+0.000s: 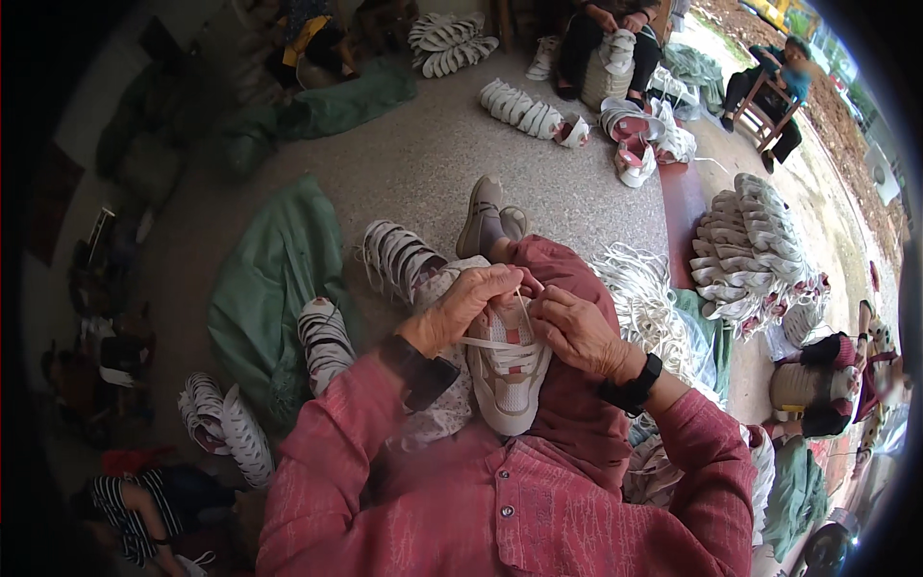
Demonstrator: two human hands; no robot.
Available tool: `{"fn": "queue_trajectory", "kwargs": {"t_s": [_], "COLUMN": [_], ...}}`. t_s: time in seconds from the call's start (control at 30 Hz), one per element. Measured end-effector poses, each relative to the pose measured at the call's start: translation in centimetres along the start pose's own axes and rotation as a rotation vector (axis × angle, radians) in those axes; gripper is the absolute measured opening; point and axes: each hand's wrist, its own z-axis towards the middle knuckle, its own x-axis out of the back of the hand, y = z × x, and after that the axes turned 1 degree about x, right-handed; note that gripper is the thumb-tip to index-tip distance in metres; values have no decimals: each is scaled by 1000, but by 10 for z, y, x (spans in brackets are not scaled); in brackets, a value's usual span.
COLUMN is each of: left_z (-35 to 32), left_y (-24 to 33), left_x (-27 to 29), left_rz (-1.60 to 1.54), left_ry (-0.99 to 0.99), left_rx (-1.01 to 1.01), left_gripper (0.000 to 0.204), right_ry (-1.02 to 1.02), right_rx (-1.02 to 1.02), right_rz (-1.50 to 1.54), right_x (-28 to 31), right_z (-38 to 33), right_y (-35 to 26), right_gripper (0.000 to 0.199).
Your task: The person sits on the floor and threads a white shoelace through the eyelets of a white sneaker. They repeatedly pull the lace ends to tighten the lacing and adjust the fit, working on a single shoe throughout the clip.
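Observation:
A white and beige shoe upper [507,385] with red-pink parts rests on my lap, its toe toward me. White lace crosses its front, and a length of shoelace [521,310] runs up near its opening. My left hand [481,300] is on the far left side of the upper, thumb and finger pinched at the lace. On the right side, my right hand [575,327] has its fingers closed by the lace and the upper's edge. Both hands meet close together over the opening. The exact grip of the fingertips is partly hidden.
Rows of nested shoe uppers [399,260] lie left of my legs, beside a green sack [279,288]. Right of me are a bundle of white laces [639,298] and a tall stack of uppers [745,250]. Other people sit working around; a person [774,91] sits on a chair.

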Motion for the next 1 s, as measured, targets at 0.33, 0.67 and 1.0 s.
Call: {"fn": "queue_trajectory", "kwargs": {"t_s": [0.33,0.67,1.0], "left_z": [-122,-157,-287], "left_y": [-17,-54,-81], "left_x": [-11,74,145], "left_rz": [-533,-1086,-1048], "left_ry": [153,348,976], "left_rx": [321,-429,-617], "left_gripper": [41,18,16], "right_ry": [36,278,1323], "right_rx": [-387,-622,-260], "right_rz": [489,732,1435], "right_x": [-16,97,125], "right_z": [-6,-123,-334], "right_y": [-34,-117,-46], "right_gripper": [15,10,24]}}
